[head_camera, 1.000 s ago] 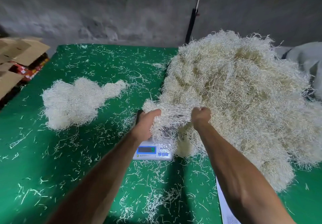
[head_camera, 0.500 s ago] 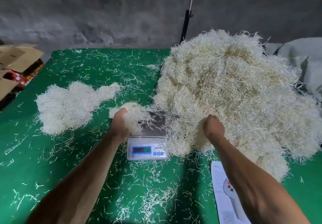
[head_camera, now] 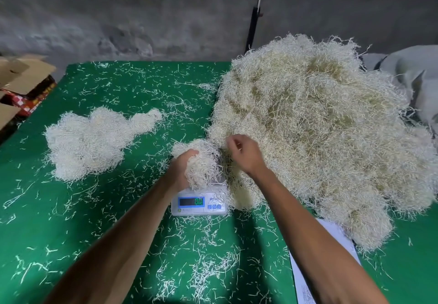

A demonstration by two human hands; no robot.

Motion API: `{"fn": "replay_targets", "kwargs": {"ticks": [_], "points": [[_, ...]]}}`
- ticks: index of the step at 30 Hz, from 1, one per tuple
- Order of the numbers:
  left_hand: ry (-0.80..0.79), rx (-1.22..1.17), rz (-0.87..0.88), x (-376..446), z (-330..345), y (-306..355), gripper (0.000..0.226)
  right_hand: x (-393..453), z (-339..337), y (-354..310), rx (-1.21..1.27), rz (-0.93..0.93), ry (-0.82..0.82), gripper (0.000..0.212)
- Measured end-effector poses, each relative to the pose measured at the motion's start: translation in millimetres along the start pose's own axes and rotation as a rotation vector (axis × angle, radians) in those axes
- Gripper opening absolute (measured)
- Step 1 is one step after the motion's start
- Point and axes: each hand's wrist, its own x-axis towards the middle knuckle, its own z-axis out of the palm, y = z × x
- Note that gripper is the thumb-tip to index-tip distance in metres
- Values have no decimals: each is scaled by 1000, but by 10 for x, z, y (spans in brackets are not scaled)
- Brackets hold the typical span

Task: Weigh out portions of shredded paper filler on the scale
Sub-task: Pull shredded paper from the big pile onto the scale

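Head view: left hand (head_camera: 181, 171) holds a clump of shredded paper (head_camera: 201, 164) directly over the scale (head_camera: 200, 203), fingers curled round it; the clump hangs above the platform, and whether its lowest strands touch the plate cannot be told. Display reads close to zero, digits partly unclear. Right hand (head_camera: 246, 153) sits just right of the clump at the near-left edge of the large heap (head_camera: 320, 138), fingers loosely bent among the strands; whether it pinches any cannot be told. Key relation: the platform lies straight below the left fingers, so a release or short lowering should land the portion; the heap touches the scale's right side, and stray strands could lean on the plate and bias the reading. Weighed pile (head_camera: 94, 140) lies well to the left on the green desk (head_camera: 94, 232), on the left hand's side.
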Motion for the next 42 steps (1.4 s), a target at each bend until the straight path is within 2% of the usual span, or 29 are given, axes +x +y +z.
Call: {"fn": "replay_targets", "kwargs": {"ticks": [1,2,3,4,5,6,7,9,11,12,14,15,17,19,21,23,25,27,30,32,34,36,42], "points": [[-93,-39,-17,-8,8,-32,56,-39,91,-93,115,46,-208,50],[-173,-133,-79,-37,39,-13,55,-57,194,-183,171,86,-353,65],[-271,-237,-140,-79,54,0,53,-69,283,-256,193,125,-436,80],[-262,-171,-113,-60,70,50,55,-81,393,-275,216,166,-481,91],[-255,-218,-156,-23,72,59,51,-96,471,-281,232,225,-491,99],[-239,-230,-209,-15,34,1,40,-92,539,-239,263,283,-466,103],[-137,-150,-124,-2,-59,-21,37,-103,586,-234,286,336,-435,100],[-1,-37,-87,30,-283,-109,47,-71,671,-195,355,396,-375,76],[129,72,-57,47,-403,-155,51,-7,705,-113,403,424,-300,39],[149,137,-36,49,-416,-133,60,39,723,-66,431,443,-248,46],[201,189,-28,89,-430,-112,70,116,734,-40,397,440,-106,9],[233,235,-16,110,-428,-116,63,126,722,-77,379,444,-57,3],[320,265,3,136,-397,-153,48,158,776,-62,273,429,-20,24],[373,228,42,237,-381,-214,59,130,806,-24,78,329,-5,22],[397,215,56,235,-331,-181,51,79,835,63,-156,220,-50,17],[406,218,58,264,-355,-207,54,39,844,142,-271,197,-78,24],[392,235,90,251,-411,-199,52,29,832,173,-276,217,-31,42],[313,240,131,264,-510,-238,34,32,803,150,-211,260,56,55],[156,187,85,210,-615,-256,30,7,757,88,-47,327,143,53],[110,144,91,159,-651,-258,28,-34,739,58,-7,322,151,47],[109,122,102,102,-655,-270,38,-98,737,35,-9,296,155,43],[135,107,79,69,-657,-286,63,-160,735,14,-21,284,175,42],[187,59,42,74,-716,-332,80,-257,685,-26,-48,287,184,52]]}}
